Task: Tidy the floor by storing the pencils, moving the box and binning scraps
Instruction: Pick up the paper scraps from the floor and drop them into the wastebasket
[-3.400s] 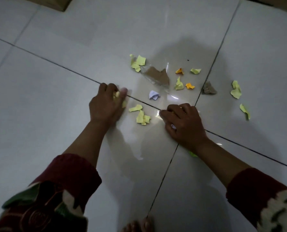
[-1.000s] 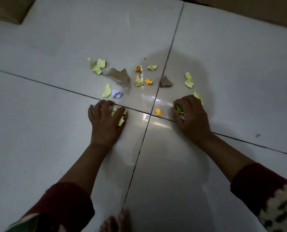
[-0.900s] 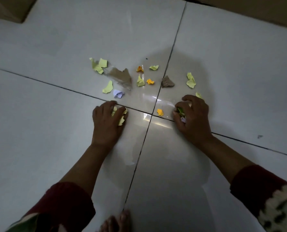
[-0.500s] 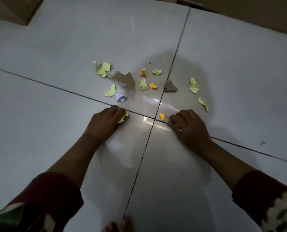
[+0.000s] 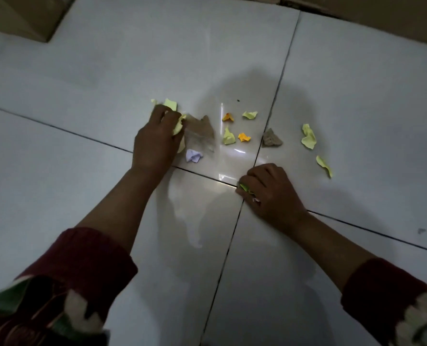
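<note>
Since half a second earlier, the left hand [image 5: 157, 143] had reached farther out across the floor [image 5: 82, 196], fingers curled around yellow scraps [image 5: 178, 126] beside the brown torn piece [image 5: 201, 128]. Nearer, the right hand [image 5: 269, 193] rested on the tile joint, fingers closed on a green scrap [image 5: 244, 187]. Beyond lay a white scrap [image 5: 193, 156], orange scraps [image 5: 244, 137] and loose yellow pieces [image 5: 309, 139]. A cardboard box [image 5: 20, 16] sat at the far left corner.
</note>
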Motion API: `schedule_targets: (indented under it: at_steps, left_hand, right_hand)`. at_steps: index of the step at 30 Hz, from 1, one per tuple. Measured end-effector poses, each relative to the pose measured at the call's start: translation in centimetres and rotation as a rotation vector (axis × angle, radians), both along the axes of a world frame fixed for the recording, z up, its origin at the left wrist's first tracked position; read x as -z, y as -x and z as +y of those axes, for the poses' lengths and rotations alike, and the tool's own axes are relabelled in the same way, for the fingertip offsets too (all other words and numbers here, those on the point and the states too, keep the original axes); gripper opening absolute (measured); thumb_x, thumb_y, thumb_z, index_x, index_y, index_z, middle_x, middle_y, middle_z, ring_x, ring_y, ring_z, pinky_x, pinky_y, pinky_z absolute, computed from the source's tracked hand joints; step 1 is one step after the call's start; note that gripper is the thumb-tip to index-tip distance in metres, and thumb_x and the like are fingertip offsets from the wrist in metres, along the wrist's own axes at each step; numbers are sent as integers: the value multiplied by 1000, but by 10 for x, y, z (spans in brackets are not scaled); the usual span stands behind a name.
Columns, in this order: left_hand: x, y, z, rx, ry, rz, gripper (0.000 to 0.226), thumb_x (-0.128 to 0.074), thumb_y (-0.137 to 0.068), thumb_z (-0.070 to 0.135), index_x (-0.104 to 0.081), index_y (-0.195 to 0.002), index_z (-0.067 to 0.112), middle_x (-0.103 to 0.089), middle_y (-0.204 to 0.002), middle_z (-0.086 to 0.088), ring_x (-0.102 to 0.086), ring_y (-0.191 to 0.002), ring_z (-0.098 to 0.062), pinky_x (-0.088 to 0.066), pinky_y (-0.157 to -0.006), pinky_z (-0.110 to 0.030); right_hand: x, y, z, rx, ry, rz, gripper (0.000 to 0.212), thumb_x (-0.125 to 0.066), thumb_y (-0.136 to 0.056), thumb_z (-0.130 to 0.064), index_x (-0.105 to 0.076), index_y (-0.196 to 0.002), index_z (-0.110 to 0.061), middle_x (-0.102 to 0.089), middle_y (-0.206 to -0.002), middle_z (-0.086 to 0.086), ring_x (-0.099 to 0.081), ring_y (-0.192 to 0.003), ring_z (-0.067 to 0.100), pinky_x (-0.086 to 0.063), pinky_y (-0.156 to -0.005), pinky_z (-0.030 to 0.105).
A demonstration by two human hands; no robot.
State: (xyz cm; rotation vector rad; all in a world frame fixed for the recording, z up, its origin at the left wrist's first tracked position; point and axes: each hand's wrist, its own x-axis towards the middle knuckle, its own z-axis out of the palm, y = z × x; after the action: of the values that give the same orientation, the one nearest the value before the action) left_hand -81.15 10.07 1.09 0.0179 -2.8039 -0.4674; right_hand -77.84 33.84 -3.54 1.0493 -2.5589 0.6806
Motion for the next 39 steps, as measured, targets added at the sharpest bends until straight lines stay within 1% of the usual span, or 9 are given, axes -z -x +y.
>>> schedule_targets:
  at_steps: [6,11,14,17,22,25,28,34,39]
  left_hand:
    - [-7,26,-24,-132,26,52,29,-45,-92,26,-59,-106,5,-58,-107,-20,-57,-90,-38,-43,-63,-40]
    - [13,33,-11,28,60,3,25,-46,-88,23,-56,-88,0,-59,-96,-23,-54,-86,-38,-44,-59,-42]
    - [29,34,-6,52,83,-24,25,-45,-84,21,-57,-83,-1,-61,-91,-25,-53,-85,-41,-42,-70,-44]
    - [32,37,-5,-2,27,-45,27,-45,-83,23,-58,-87,-1,-58,-103,-27,-46,-103,-41,-33,-86,-43]
    - [30,38,-4,51,37,-113,27,-46,-83,21,-58,-94,-1,-45,-129,-31,-31,-127,-51,-14,-101,-67]
    - [29,40,-4,73,9,-142,35,-39,-84,24,-57,-96,-4,-51,-124,-28,-46,-117,-45,-31,-96,-54]
    - [27,37,-1,74,-117,-116,33,-39,-87,22,-56,-102,-3,-58,-109,-23,-52,-103,-37,-34,-88,-39]
    - [22,13,1,105,-333,-244,50,-29,-89,41,-55,-123,16,-53,-129,-9,-41,-126,-21,-31,-98,-24]
    - [8,-3,8,187,-388,-331,49,-29,-88,40,-50,-129,22,-45,-136,-11,-33,-130,-23,-23,-106,-32]
  right_hand:
    - [-4,2,-1,-13,-20,3,13,-62,-83,-19,-65,-82,-7,-64,-78,11,-57,-70,30,-41,-62,35]
    - [-4,3,-1,-13,-11,-14,13,-63,-82,-21,-62,-85,-9,-64,-78,12,-59,-70,31,-43,-62,35]
    - [-4,4,-1,-17,-5,-29,14,-63,-82,-22,-58,-88,-11,-64,-79,12,-59,-71,31,-45,-61,35]
    - [-4,5,0,-13,-10,-39,14,-64,-82,-22,-60,-88,-10,-65,-80,12,-59,-71,31,-44,-61,35]
    - [-5,5,1,-6,-29,-50,14,-64,-82,-22,-63,-87,-9,-65,-81,11,-58,-72,29,-39,-64,34]
    - [-5,5,1,-7,-34,-60,15,-62,-82,-23,-63,-87,-9,-65,-81,12,-58,-72,30,-41,-63,34]
    - [-5,5,1,-8,-32,-63,15,-63,-81,-23,-62,-88,-9,-64,-81,12,-58,-73,30,-41,-63,35]
    - [-7,6,1,4,-50,-57,15,-67,-79,-21,-64,-86,-8,-64,-80,13,-59,-72,31,-40,-64,34]
    - [-10,5,0,16,-60,-55,15,-64,-80,-22,-66,-82,-8,-64,-80,13,-59,-71,32,-42,-61,34]
